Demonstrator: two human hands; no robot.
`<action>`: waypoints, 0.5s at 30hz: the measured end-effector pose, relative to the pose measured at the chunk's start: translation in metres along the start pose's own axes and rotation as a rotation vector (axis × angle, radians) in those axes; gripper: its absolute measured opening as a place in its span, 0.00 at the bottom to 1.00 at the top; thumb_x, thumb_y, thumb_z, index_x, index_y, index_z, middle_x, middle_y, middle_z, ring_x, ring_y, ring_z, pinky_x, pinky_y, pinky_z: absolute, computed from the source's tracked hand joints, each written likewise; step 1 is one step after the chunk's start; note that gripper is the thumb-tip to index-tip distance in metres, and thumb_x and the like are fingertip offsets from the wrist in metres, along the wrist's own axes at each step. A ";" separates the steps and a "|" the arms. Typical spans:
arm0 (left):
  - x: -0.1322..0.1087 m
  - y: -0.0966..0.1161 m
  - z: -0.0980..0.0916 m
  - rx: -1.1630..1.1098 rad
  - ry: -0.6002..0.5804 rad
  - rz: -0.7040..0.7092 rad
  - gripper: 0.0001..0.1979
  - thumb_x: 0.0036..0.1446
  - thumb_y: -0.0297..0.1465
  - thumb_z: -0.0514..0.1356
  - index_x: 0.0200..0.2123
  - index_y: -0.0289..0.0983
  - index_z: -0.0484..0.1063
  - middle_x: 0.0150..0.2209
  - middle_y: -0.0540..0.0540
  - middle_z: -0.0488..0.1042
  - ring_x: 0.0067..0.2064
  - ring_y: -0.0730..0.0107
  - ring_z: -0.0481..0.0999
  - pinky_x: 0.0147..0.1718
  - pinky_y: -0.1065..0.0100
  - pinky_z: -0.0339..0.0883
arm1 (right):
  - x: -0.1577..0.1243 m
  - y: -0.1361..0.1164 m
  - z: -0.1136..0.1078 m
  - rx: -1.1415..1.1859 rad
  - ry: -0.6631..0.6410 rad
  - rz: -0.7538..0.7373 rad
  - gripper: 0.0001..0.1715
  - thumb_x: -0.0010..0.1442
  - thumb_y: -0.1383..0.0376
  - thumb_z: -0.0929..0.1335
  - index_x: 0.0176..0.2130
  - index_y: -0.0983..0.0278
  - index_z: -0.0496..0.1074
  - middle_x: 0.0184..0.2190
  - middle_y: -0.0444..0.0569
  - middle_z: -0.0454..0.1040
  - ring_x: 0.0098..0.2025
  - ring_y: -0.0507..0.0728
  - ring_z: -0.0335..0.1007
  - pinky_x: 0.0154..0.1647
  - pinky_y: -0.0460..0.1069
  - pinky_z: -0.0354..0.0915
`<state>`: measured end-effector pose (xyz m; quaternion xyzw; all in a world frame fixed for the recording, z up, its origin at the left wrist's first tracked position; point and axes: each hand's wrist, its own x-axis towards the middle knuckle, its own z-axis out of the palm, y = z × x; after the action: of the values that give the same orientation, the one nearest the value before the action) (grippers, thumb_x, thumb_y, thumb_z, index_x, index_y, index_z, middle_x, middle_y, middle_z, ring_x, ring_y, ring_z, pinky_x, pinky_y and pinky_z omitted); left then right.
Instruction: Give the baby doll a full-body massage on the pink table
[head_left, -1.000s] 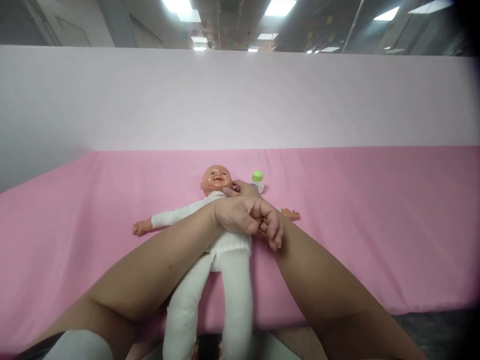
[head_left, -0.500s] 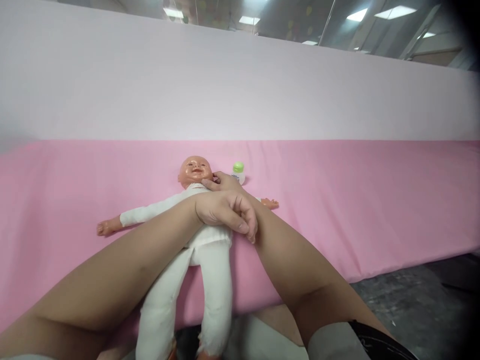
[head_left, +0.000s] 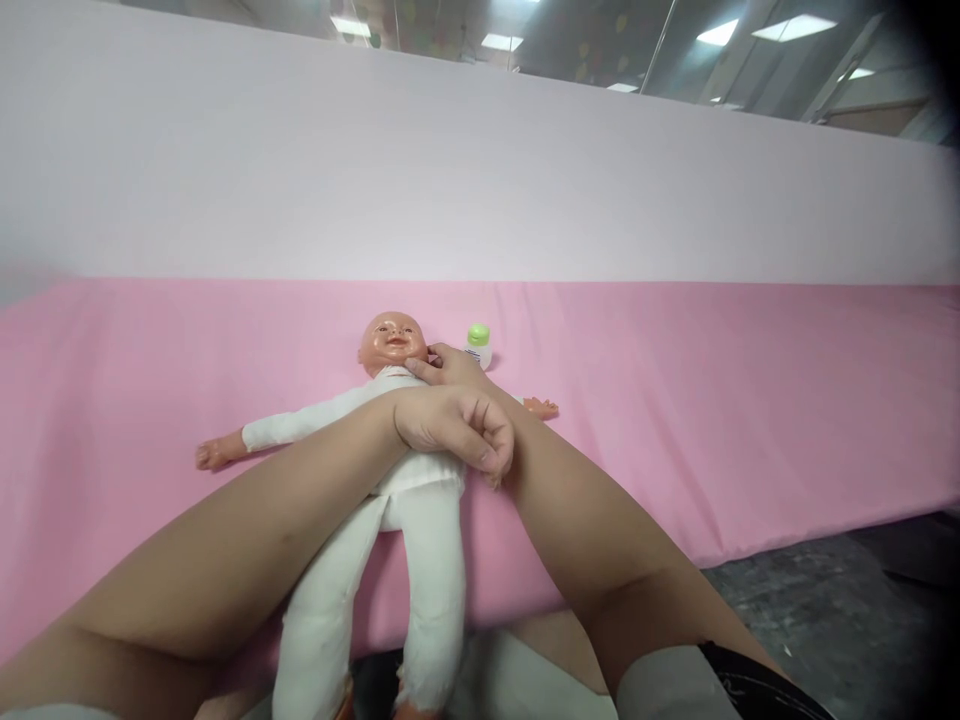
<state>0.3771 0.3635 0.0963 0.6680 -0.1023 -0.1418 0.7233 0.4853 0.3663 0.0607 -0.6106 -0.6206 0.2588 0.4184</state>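
Doll point(head_left: 420, 485) in a white suit is lying face up on the pink cloth point(head_left: 675, 400), directly under both hands, with its head point(head_left: 394, 343) pointing away from the person and its legs hanging over the near edge. The left hand point(head_left: 454, 430) is resting across the doll's chest, with the forearm crossing over the torso. Its fingers are curling inward into a loose fist, knuckles up. Whether they are pinching any of the white fabric beneath them cannot be told.

The right hand point(head_left: 450, 368) is lying just beyond the left hand, at the doll's neck, and its fingertips are touching the jaw just below the cheek. Most of this hand is hiding behind the left one, so it is unclear whether it is gripping or only touching.

Just past the right hand, a small bottle with a green cap point(head_left: 478, 345) is standing upright on the cloth, close to the knuckles but not clearly touching them. To the left of the left hand, the doll's sleeved arm point(head_left: 292, 432) is stretching out flat. The doll's other small hand point(head_left: 541, 407) is showing beside the right forearm. Far beyond both hands, a pale backdrop point(head_left: 480, 180) is rising behind the cloth.
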 end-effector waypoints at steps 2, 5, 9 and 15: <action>0.001 0.001 0.000 0.010 -0.029 -0.010 0.12 0.54 0.37 0.72 0.31 0.33 0.79 0.30 0.41 0.79 0.34 0.64 0.78 0.37 0.68 0.73 | 0.001 0.002 0.000 0.008 -0.024 -0.006 0.30 0.55 0.39 0.70 0.44 0.59 0.73 0.37 0.46 0.79 0.39 0.58 0.76 0.40 0.51 0.69; 0.002 0.000 0.000 0.003 -0.047 -0.011 0.12 0.54 0.38 0.71 0.31 0.34 0.79 0.30 0.42 0.78 0.34 0.63 0.78 0.36 0.67 0.73 | 0.002 0.004 -0.001 0.004 -0.031 -0.004 0.31 0.56 0.38 0.69 0.43 0.60 0.72 0.37 0.47 0.79 0.39 0.59 0.76 0.39 0.51 0.69; 0.002 -0.002 0.000 0.010 -0.041 -0.015 0.12 0.55 0.38 0.71 0.31 0.34 0.78 0.29 0.42 0.77 0.34 0.63 0.78 0.37 0.67 0.72 | 0.002 0.003 -0.001 -0.006 -0.039 -0.015 0.27 0.57 0.40 0.69 0.43 0.58 0.72 0.38 0.46 0.79 0.40 0.59 0.76 0.40 0.51 0.69; 0.002 0.000 0.002 0.023 -0.024 -0.031 0.14 0.54 0.40 0.71 0.29 0.35 0.77 0.29 0.42 0.76 0.34 0.63 0.77 0.36 0.67 0.72 | -0.002 -0.003 -0.002 0.014 -0.050 -0.013 0.28 0.55 0.39 0.70 0.43 0.58 0.72 0.37 0.45 0.78 0.40 0.59 0.76 0.41 0.51 0.69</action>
<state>0.3784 0.3611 0.0964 0.6759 -0.1021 -0.1599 0.7122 0.4852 0.3634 0.0634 -0.5971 -0.6328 0.2756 0.4088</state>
